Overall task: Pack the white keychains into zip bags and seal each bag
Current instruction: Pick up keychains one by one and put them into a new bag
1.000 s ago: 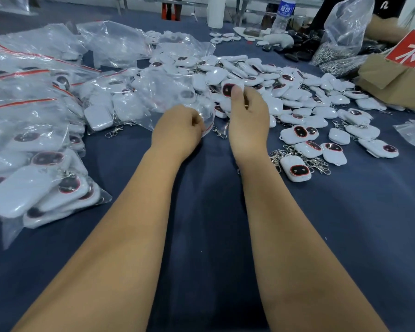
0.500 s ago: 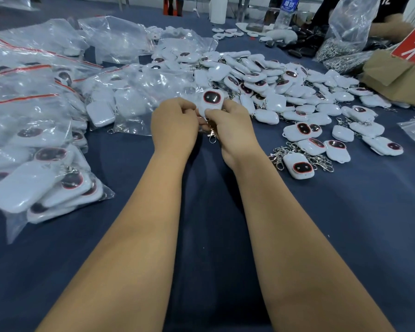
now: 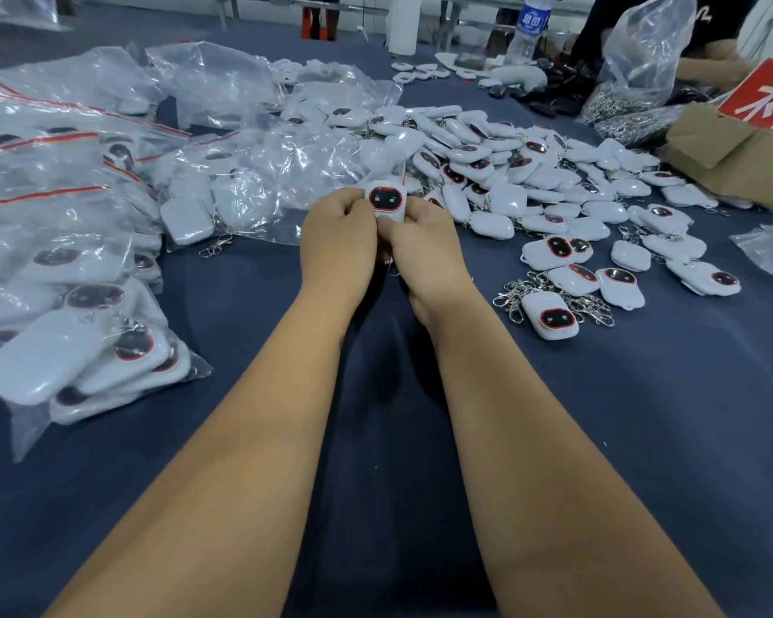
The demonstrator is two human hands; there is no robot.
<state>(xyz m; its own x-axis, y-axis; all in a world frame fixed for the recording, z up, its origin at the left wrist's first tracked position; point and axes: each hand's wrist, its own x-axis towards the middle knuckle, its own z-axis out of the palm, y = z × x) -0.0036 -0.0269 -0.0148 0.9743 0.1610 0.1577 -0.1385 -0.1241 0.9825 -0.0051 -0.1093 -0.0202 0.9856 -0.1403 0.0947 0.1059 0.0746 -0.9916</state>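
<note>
Both hands meet over the blue cloth (image 3: 643,417), the left hand (image 3: 338,243) and the right hand (image 3: 425,249) each with fingers curled around one white keychain (image 3: 385,202), held upright with its dark, red-rimmed face toward us, a clear zip bag (image 3: 391,160) standing just behind it. Filled bags (image 3: 77,332) crowd the left side and a loose heap of keychains (image 3: 509,171) spreads to the right. A water bottle (image 3: 527,31) carries a blue label too small to read, the red sign (image 3: 766,100) on the cardboard box (image 3: 728,149) is cut off by the frame edge, and the held keychain's clip is mostly hidden between the hands.
</note>
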